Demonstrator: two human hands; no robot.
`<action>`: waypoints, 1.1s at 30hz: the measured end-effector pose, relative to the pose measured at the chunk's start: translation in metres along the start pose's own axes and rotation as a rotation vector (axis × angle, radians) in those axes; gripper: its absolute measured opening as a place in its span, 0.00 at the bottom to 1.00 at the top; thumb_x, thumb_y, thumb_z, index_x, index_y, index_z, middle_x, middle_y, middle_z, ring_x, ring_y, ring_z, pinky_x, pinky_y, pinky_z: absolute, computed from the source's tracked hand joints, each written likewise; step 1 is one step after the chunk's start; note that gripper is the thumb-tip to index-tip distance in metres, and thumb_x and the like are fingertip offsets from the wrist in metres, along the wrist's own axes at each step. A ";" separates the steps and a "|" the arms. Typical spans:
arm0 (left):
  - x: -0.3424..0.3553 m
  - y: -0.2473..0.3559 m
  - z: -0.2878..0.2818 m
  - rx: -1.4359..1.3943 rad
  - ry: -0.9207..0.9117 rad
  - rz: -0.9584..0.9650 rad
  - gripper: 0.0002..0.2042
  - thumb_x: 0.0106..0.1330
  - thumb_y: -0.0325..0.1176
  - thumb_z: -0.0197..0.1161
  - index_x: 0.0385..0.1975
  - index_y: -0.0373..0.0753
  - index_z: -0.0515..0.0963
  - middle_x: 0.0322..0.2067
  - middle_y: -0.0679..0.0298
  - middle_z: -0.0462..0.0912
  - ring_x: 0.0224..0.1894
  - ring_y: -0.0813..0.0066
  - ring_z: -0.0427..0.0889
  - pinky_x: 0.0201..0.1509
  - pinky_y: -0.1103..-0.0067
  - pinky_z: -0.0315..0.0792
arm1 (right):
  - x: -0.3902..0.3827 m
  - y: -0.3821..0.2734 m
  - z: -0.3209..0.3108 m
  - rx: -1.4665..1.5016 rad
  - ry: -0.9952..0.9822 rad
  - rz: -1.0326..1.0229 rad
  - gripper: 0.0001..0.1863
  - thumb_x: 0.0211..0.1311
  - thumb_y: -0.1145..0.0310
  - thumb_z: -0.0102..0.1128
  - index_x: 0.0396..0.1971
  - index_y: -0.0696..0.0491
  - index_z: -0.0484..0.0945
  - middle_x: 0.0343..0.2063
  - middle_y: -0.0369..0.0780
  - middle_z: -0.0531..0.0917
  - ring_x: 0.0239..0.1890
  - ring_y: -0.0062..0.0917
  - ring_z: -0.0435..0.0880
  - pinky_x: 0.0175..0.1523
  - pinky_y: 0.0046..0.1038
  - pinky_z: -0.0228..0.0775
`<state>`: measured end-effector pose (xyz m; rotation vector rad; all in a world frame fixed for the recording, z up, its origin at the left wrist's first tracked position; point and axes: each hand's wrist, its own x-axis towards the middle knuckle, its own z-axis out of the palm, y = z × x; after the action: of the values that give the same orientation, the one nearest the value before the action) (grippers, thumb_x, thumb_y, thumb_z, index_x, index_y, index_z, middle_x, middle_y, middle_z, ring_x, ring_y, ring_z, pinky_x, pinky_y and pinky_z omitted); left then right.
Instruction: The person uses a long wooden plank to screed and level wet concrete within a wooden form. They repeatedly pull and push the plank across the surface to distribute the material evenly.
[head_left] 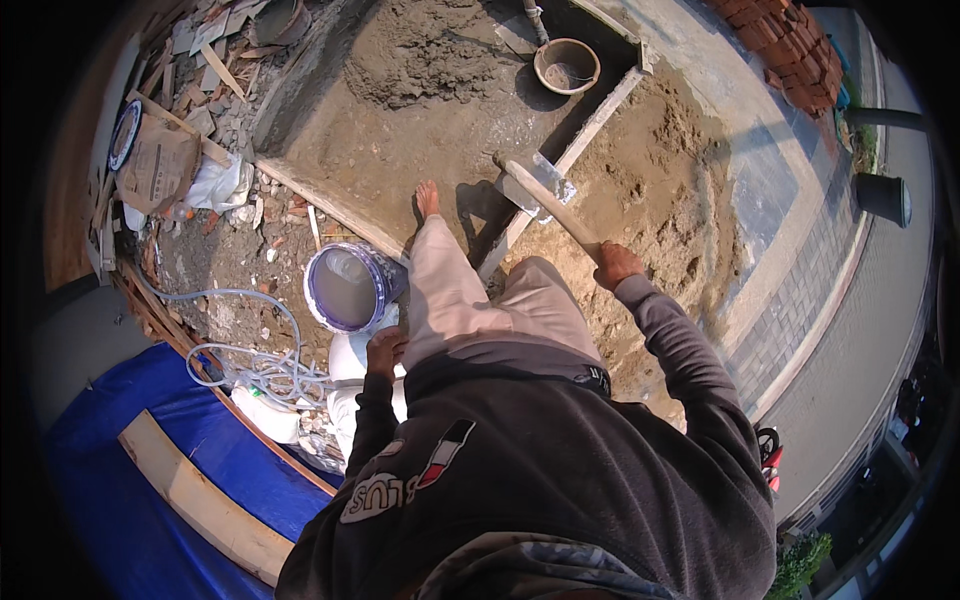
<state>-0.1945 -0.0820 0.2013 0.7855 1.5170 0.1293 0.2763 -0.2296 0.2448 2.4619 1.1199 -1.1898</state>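
My right hand (617,265) is wrapped round the wooden handle of a hoe (560,212). The handle slants up and left. The hoe's pale, mortar-smeared metal blade lies over the board edge (597,124) of the mixing trough. Beside my left thigh hangs my left hand (385,352), its fingers loosely bent and partly hidden, with nothing seen in it. Close by stands a bucket of greyish water (342,287), with white sacks (349,358) below it. A heap of wet grey mortar (425,58) lies at the trough's far end.
My bare foot (428,198) is inside the trough. A round bowl (567,67) sits in its far right corner. Sand (645,190) is piled to the right, with stacked red bricks (790,45) beyond. At left lie rubble (205,85), a coiled hose (262,368) and blue tarpaulin (185,400).
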 end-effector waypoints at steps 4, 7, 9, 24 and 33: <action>0.055 0.034 -0.011 -0.076 -0.072 -0.037 0.12 0.59 0.29 0.54 0.43 0.38 0.71 0.32 0.56 0.82 0.30 0.69 0.82 0.34 0.76 0.78 | 0.006 0.000 0.009 0.026 0.035 0.021 0.16 0.45 0.69 0.58 0.37 0.59 0.73 0.33 0.52 0.81 0.40 0.46 0.81 0.45 0.41 0.75; 0.094 0.043 -0.018 -0.122 -0.134 -0.072 0.13 0.59 0.30 0.55 0.43 0.37 0.71 0.33 0.55 0.82 0.31 0.68 0.82 0.35 0.75 0.78 | 0.006 -0.008 0.012 0.024 0.031 0.054 0.18 0.44 0.70 0.59 0.38 0.61 0.72 0.33 0.52 0.81 0.39 0.45 0.82 0.43 0.41 0.75; 0.121 0.044 -0.031 -0.077 -0.149 -0.130 0.14 0.59 0.30 0.55 0.44 0.36 0.70 0.34 0.54 0.81 0.32 0.66 0.82 0.37 0.73 0.78 | 0.006 -0.022 0.008 0.008 0.006 0.089 0.19 0.44 0.71 0.59 0.39 0.61 0.72 0.33 0.52 0.81 0.39 0.45 0.82 0.42 0.41 0.75; 0.203 0.103 -0.155 -0.077 -0.068 -0.337 0.19 0.57 0.33 0.58 0.47 0.31 0.69 0.35 0.51 0.80 0.34 0.62 0.83 0.38 0.71 0.80 | 0.048 -0.104 -0.023 -0.068 -0.052 0.242 0.21 0.44 0.73 0.55 0.43 0.60 0.71 0.29 0.55 0.80 0.36 0.50 0.80 0.40 0.46 0.73; 0.240 0.165 -0.169 -0.112 -0.097 -0.277 0.17 0.60 0.29 0.54 0.49 0.31 0.69 0.37 0.50 0.80 0.37 0.60 0.82 0.42 0.71 0.78 | 0.060 -0.125 -0.033 -0.097 -0.083 0.337 0.19 0.44 0.72 0.56 0.40 0.61 0.70 0.31 0.54 0.79 0.38 0.50 0.79 0.42 0.45 0.73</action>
<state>-0.2616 0.2356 0.1112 0.4801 1.4970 -0.0304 0.2316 -0.0940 0.2405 2.3807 0.6867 -1.0950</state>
